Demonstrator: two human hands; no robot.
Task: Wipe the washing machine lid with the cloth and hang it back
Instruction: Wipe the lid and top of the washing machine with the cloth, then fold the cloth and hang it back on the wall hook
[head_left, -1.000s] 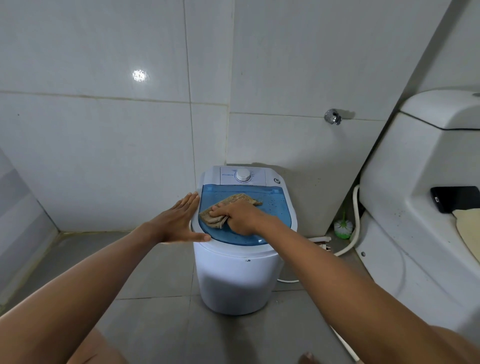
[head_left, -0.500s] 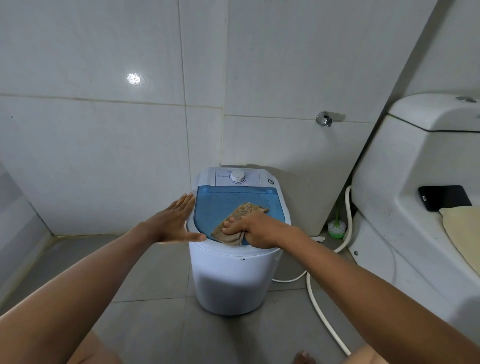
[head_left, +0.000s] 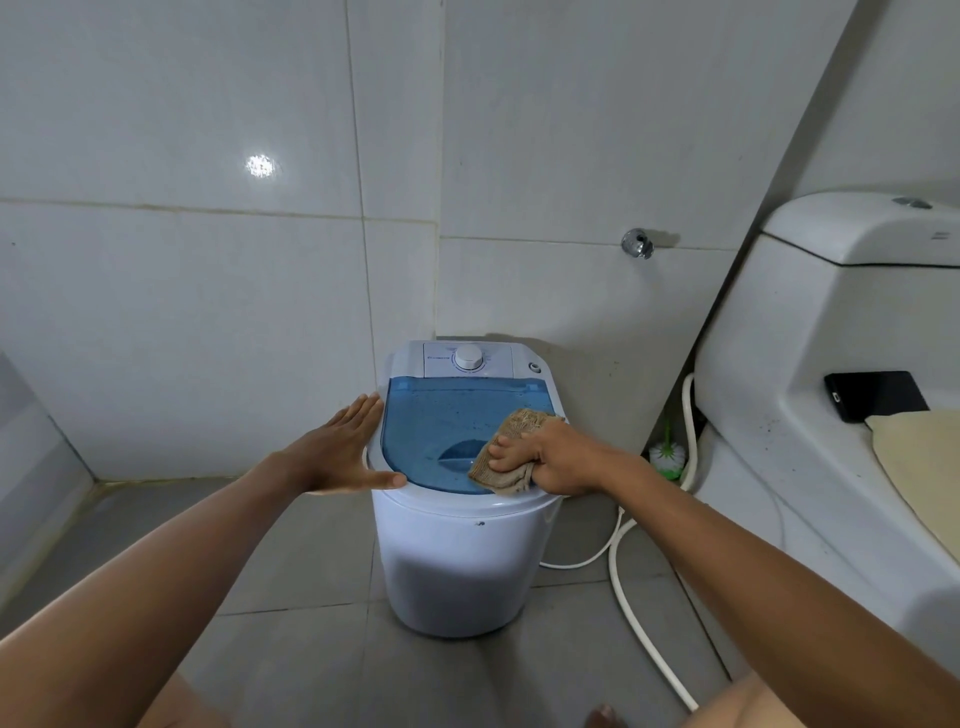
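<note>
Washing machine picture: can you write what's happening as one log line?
step: wiping | right hand: pressing cloth on blue lid, near right edge | left hand: flat, steadying washing machine | cloth hung back: not yet

**Cloth pressed at lid's right front edge**

Small white washing machine (head_left: 457, 566) on grey floor tiles, blue lid (head_left: 441, 431) shut. Right hand (head_left: 558, 457) clutching a tan cloth (head_left: 506, 457) against the lid's right front corner. Left hand (head_left: 340, 452) flat, fingers spread, braced on the machine's left rim. Toilet (head_left: 831, 364) at right, white hose (head_left: 639, 623) trailing across the floor.
</note>
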